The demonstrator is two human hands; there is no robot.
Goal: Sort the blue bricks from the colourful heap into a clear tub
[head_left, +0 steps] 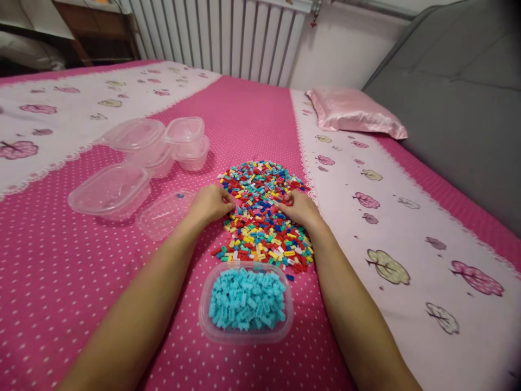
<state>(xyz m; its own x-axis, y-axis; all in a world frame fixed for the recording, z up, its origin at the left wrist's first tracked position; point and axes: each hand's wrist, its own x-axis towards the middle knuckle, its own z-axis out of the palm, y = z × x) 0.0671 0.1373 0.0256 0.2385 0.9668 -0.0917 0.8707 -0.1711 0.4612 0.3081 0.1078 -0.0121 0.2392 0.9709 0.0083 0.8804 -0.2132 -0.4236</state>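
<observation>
A spread pile of small multicoloured building bricks (264, 233) lies on the pink bedspread. At the pile's left edge is my left hand (212, 204), its fingers curled and pinched together; whatever they hold is too small to make out. My right hand (300, 208) reaches into the pile from the right, thumb and fingers drawn together at the bricks, and I cannot see clearly what is between them. Nearer to me, between my forearms, stands a clear plastic container (205, 325) filled with light-blue bricks (247, 298).
Several clear plastic containers (109, 190) stand to the left, some stacked. A transparent lid (163, 217) lies flat beside my left wrist. Farther off are a pink pillow (356, 111), a grey headboard (456, 92) and a white radiator (220, 38).
</observation>
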